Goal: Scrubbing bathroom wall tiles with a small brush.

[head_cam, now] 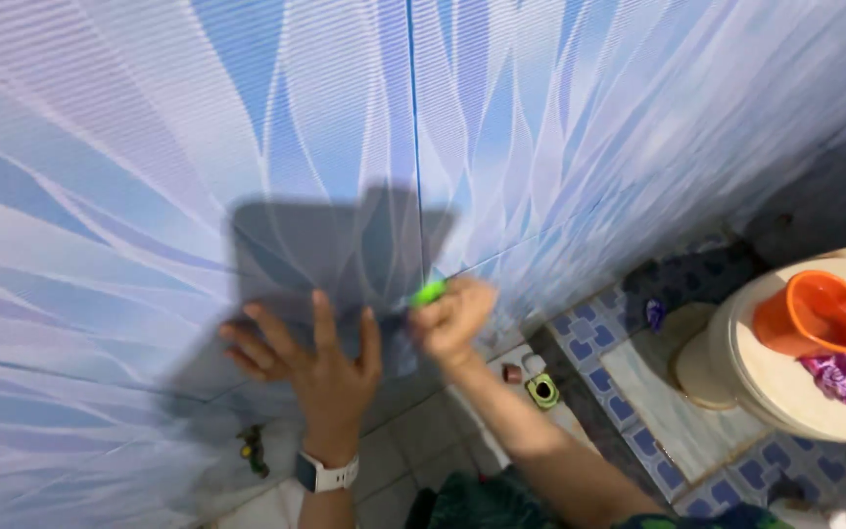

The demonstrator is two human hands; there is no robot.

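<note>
Hands at the tiled wall's vertical seam

The left hand (320, 367) lies flat, fingers spread, left of the tile seam (415, 147); the right hand (454, 318), fist closed on a green tool (430, 292), holds it just right of the seam, tip aimed up-left.

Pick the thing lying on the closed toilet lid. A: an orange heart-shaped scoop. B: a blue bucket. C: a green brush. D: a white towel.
A: an orange heart-shaped scoop rests on the cream toilet lid, next to a crumpled purple wrapper.
</note>
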